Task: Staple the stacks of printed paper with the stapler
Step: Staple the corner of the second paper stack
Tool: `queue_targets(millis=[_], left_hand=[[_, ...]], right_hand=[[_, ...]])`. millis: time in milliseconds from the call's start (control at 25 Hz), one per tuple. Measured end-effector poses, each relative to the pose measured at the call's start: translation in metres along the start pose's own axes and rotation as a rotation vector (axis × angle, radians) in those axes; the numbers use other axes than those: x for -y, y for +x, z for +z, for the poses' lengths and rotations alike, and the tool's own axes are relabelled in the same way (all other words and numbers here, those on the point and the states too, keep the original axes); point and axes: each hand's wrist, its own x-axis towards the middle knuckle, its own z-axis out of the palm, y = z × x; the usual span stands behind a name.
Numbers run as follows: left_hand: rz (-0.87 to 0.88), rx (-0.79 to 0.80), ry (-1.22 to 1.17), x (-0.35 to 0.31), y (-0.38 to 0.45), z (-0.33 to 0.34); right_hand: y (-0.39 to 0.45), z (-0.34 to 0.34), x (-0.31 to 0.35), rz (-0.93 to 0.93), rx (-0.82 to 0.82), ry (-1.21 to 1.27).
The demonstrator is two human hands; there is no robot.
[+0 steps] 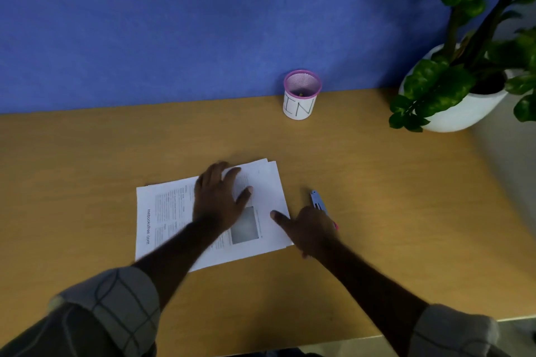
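Both forearms bare, grey checked sleeves [116,298] rolled to the elbows.

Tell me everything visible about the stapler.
The stapler is small and pale blue-grey, with a bit of pink showing at its near end. It lies on the wooden desk just right of the printed paper stack, its nose pointing away from the person. The right hand covers its near half, seemingly gripping it; whether it is lifted cannot be told.
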Motion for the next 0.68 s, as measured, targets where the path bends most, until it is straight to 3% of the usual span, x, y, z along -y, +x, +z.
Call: queue_targets(millis=[120, 240, 360, 440, 680], left_hand=[[-0.057, 0.145, 0.053, -0.013, -0.009, 0.026], [0.078, 0.175, 0.095, -0.005, -0.015, 0.029], [0.234, 0.225, 0.103, 0.01, -0.019, 0.02], [0.284, 0.233, 0.066, 0.015, -0.022, 0.016], [0.214, 0.18, 0.038, -0.008, -0.027, 0.026]], right_hand=[[0.005, -0.011, -0.005, -0.169, -0.371, -0.205], [0.015, -0.021, -0.023, -0.206, -0.589, -0.245], [0.022, -0.022, -0.037, -0.085, -0.483, -0.262], [0.024, -0.017, -0.04, -0.125, -0.433, -0.227], [0.022, -0.013, -0.03, -0.253, -0.369, -0.233]])
